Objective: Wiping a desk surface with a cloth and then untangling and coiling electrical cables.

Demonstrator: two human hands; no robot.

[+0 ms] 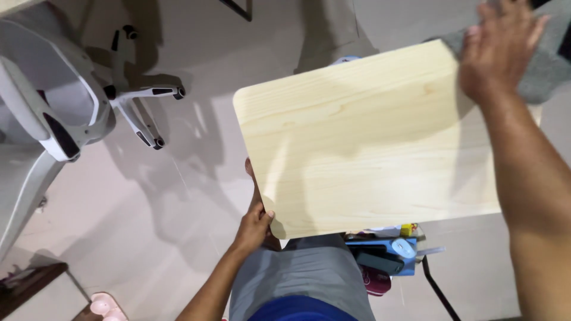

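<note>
A pale wooden tabletop (369,137) with rounded corners fills the middle of the view, held up off the floor and tilted so its far right corner sits highest, toward two o'clock. Light wood grain runs across its face, and soft shadows fall over its right half.

The left hand (257,223) grasps the tabletop at its near left corner, about seven o'clock from the board's centre, thumb on top of the edge and fingers curled beneath. The right hand (496,50) lies flat and spread on the far right corner at two o'clock, palm pressing down on the top; whether its fingers wrap over the edge cannot be told. The right forearm runs down the right side of the view.

Just below the board, at six o'clock, the person's grey shorts (303,273) and a patch of blue clothing (297,309) show. At five o'clock, under the board's near edge, sits a blue box (386,252) of small items, with a thin black metal leg (439,291) beside it.

Behind the right hand, a grey mat (544,71) lies on the floor. Well apart at ten o'clock stands a white office chair (65,113) with a castered base (148,95) on the pale tiled floor (148,202). At the lower left corner sits a dark wooden piece (30,285), and near it a pink object (104,306).
</note>
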